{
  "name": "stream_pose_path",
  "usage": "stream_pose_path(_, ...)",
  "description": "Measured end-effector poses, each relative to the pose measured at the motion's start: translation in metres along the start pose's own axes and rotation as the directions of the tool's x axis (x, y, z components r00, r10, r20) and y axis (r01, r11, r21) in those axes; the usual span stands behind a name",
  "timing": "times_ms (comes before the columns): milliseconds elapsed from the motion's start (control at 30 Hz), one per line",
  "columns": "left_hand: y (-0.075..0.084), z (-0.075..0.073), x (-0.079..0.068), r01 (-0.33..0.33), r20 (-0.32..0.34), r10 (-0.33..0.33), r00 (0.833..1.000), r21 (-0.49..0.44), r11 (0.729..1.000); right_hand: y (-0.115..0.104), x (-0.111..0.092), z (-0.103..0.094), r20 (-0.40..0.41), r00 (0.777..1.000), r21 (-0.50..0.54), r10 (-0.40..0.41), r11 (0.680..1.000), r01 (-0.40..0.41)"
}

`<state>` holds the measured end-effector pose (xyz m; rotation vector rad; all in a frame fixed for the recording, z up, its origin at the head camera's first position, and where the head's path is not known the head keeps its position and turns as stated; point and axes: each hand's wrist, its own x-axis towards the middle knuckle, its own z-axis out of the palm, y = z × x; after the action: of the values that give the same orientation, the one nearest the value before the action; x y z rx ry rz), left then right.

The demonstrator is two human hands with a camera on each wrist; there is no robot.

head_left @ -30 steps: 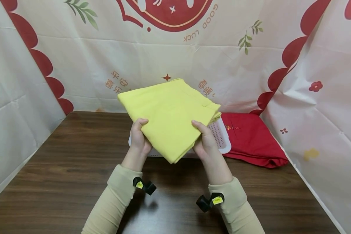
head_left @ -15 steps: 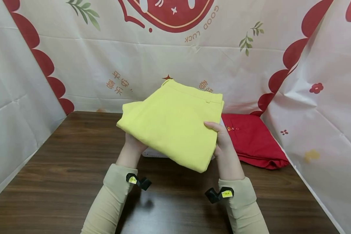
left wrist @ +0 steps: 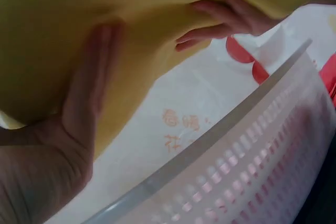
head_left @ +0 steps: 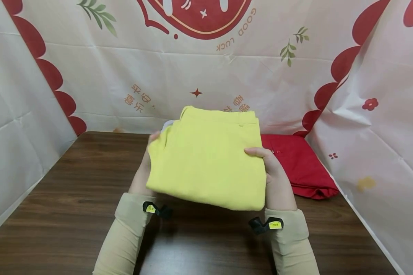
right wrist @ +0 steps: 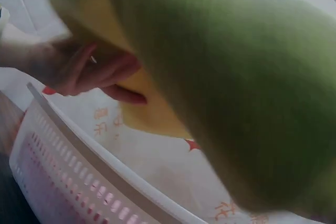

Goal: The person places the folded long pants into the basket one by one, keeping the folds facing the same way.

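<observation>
Folded yellow trousers [head_left: 206,160], with the waistband and a belt loop along the far edge, are held up above the table. My left hand [head_left: 144,166] grips their left side, a fingertip showing at the edge. In the left wrist view this left hand [left wrist: 79,114] supports the cloth from underneath. On the other side my right hand [head_left: 273,168] pinches the trousers, thumb on top and fingers hidden beneath. Below them stands a white perforated plastic basket [right wrist: 68,166]. The trousers hide most of it in the head view, where only a corner [head_left: 167,124] shows.
A folded red garment [head_left: 296,164] with buttons lies on the dark wooden table [head_left: 55,198], right of the basket. A printed white curtain [head_left: 124,68] encloses the back and both sides. Something pinkish shows through the basket's holes.
Between both hands, the yellow trousers have turned from a diamond-like slant to nearly square, waistband now at the far side. They sit slightly lower, and the hands have spread apart.
</observation>
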<state>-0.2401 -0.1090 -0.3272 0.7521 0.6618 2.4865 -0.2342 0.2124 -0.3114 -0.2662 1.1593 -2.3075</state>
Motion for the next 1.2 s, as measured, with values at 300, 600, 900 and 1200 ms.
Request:
stream_pose_path(300, -0.005, 0.003, -0.014, 0.384, -0.434, -0.354, 0.829, -0.019, 0.923, 0.001, 0.000, 0.000, -0.043, 0.999, -0.117, 0.027, 0.993, -0.031)
stream_pose_path(600, 0.001, 0.009, 0.002, 0.286, -0.351, -0.248, 0.903, 0.060, 0.956, -0.002, -0.003, -0.008, 0.156, 0.982, -0.174, -0.103, 0.976, 0.130)
stream_pose_path(900, 0.004, 0.006, 0.002, -0.074, -0.270, 0.092, 0.959, 0.075, 0.994, 0.000, 0.007, -0.028, 0.608, 0.766, 0.014, -0.208, 0.968, 0.251)
stream_pose_path(1200, -0.011, -0.001, 0.014, -0.267, -0.382, 0.261, 0.886, 0.039, 0.963, 0.015, 0.028, -0.022, 0.616, 0.667, 0.233, -0.418, 0.906, 0.353)
